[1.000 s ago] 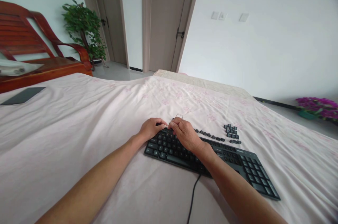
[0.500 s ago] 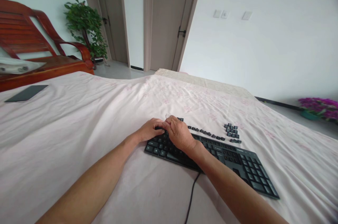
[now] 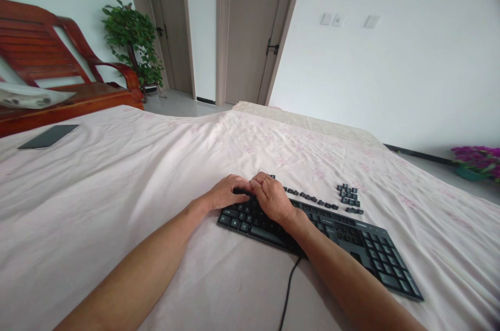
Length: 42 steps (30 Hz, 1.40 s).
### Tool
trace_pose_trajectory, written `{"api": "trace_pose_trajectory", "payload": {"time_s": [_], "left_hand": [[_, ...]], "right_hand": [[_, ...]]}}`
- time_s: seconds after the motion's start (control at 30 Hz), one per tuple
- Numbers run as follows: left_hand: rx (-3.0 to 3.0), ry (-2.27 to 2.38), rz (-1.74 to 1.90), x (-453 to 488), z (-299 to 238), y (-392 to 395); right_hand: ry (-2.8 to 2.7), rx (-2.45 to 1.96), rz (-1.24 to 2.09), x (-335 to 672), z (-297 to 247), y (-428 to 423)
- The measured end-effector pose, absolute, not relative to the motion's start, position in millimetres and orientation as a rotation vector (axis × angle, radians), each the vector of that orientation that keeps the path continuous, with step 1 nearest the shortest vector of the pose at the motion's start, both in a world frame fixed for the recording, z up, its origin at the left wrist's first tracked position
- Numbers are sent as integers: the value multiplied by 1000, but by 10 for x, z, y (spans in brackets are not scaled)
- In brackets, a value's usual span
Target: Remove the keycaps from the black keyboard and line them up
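Left forearm [image 3: 144,263]: one, bare, running from the lower left up to its hand, slanting inward.
Left wrist [image 3: 200,209]: one, nearly in line with the forearm.
Left hand [image 3: 228,191]: one, back uppermost, index finger reaching to the right hand's fingertips, thumb lying nearer the body, a gap between the two; remaining fingers largely hidden.
Right forearm [image 3: 339,263]: one, bare, rising from the lower right toward the left hand.
Right wrist [image 3: 294,220]: one, slightly raised behind its hand.
Right hand [image 3: 270,196]: one, back uppermost, fingers curled into a grip, thumb drawn in against them, fingertips meeting the left hand's.
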<state>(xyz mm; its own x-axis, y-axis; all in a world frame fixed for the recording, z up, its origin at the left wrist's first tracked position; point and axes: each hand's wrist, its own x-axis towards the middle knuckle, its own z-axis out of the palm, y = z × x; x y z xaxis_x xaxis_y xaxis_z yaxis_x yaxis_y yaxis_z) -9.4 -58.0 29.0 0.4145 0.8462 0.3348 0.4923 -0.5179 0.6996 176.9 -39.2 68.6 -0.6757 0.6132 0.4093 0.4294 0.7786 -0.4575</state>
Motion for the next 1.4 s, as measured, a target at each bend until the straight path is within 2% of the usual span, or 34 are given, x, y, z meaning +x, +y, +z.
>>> {"api": "trace_pose_trajectory", "payload": {"time_s": [0.47,0.83,1.2,1.4], "left_hand": [[2115,1230,977,-33,261,-593],[1935,1160,1109,6,253,-622],[1732,1241,1146,46,287,-647],[1499,1335,1250,34,292,-632]], "right_hand": [[-2298,-612,505,1818,580,-373],[-2021,-604,523,1890,547,-452],[-1981,-585,520,1952,605,-498],[-1966,-783,506,1961,613,-476]]}}
